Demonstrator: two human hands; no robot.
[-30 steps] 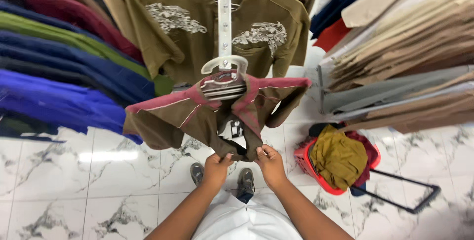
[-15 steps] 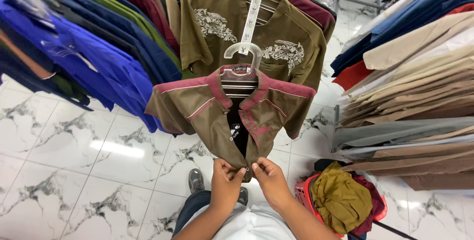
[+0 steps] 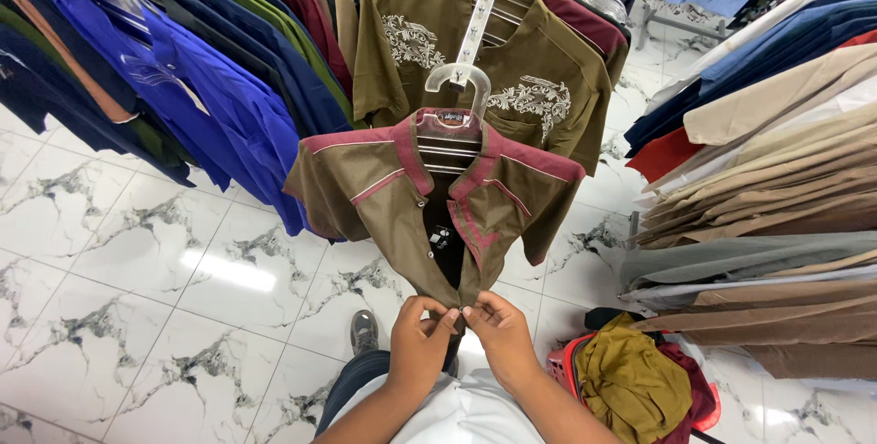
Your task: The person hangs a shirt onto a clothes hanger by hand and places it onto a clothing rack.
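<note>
Olive-and-maroon shirt (image 3: 411,202) hangs open on its hanger (image 3: 457,88); both the left hand (image 3: 418,339) and right hand (image 3: 501,334) pinch its lower placket, fingers clamped, best held taut and aligned.

Clothing shop: packed racks of hung shirts (image 3: 228,88), folded garment stacks (image 3: 776,188), marble-tile floor (image 3: 137,298).

Red basket (image 3: 566,364) of clothes, blue shirts (image 3: 210,97)

Racks of shirts (image 3: 228,88) crowd both sides; marble floor (image 3: 137,298) lies open below-left.
</note>
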